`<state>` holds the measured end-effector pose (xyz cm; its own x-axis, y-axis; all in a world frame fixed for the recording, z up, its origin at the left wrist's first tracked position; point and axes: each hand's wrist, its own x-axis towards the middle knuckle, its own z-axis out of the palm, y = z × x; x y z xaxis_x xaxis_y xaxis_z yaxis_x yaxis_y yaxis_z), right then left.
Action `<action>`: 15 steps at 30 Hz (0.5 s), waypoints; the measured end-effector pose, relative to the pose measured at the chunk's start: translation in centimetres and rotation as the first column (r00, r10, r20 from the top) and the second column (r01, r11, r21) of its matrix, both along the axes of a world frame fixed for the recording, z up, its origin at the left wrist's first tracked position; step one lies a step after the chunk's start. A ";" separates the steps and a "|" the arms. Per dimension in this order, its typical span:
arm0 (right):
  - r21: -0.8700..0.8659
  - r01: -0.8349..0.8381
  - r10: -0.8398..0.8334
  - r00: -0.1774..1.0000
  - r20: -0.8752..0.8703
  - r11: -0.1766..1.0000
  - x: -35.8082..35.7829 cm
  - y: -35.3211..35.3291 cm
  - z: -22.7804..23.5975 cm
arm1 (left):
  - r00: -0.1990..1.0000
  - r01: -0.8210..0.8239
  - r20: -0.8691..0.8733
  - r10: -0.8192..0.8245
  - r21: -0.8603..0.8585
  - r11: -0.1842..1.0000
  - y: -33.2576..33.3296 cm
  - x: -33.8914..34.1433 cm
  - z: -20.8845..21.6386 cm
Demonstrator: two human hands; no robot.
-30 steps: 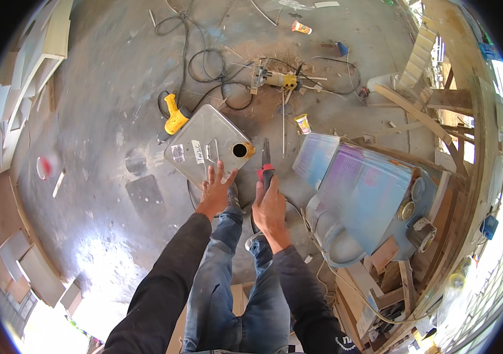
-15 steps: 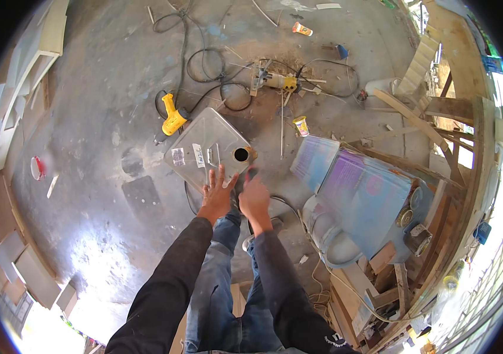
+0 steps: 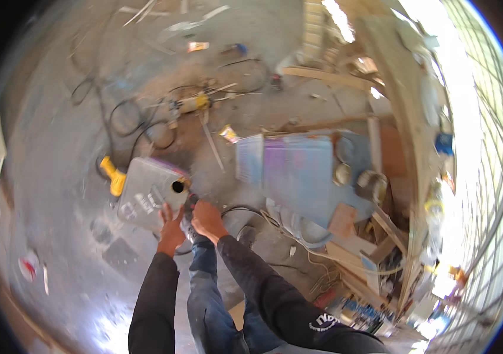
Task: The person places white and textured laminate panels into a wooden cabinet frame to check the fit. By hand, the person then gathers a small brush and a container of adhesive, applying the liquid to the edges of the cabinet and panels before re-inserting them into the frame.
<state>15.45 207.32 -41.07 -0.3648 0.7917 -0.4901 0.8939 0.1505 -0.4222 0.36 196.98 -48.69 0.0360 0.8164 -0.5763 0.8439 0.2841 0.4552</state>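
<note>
Work sits on a flat-topped metal can, lying on the concrete floor ahead of the person, with a round dark opening near its right-hand corner.

Left hand: fingers spread and unclenched, tips resting on the can's near edge, grasping nothing. Right hand: fingers curled tightly round a dark-and-red hand tool, held just beside the corner with the opening. The tool's working end is smeared by motion; whether it touches the metal I cannot tell.

On technique (judgement) — the spread left hand should press down firmly enough that the can does not skid, with its fingertips kept out of the tool's line, as the two hands are close together. Short, controlled strokes from the right wrist would suit better than wide ones; tool angle worth checking before adding force, since a slip would probably run toward the left fingers or the leg behind.

Position: the can's top reaches forward and leftward from the left fingertips; the opening lies beyond them, to the right. From the right fingers, the can is to the left — its nearest corner just past the knuckles, with the tool between.
</note>
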 end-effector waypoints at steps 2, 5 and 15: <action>-0.152 0.047 -0.052 0.998 -0.033 0.987 -0.2 0.7 4.3 | 0.999 0.031 -0.033 -0.032 -0.018 0.999 -0.9 -0.2 -0.3; 0.026 0.270 -0.256 0.935 -0.245 0.963 3.7 0.1 10.5 | 0.998 -0.026 0.053 0.035 -0.176 0.984 1.7 0.1 2.8; 0.610 0.521 -0.426 0.850 -0.310 0.597 17.6 3.4 30.3 | 0.996 -0.006 0.093 0.004 0.024 1.000 -0.5 -2.5 2.1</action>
<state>33.06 210.68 -10.72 0.1393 0.9611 0.2383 0.8699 -0.0038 -0.4933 -2.16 196.49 -46.57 0.0848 0.8301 -0.5511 0.7962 0.2761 0.5384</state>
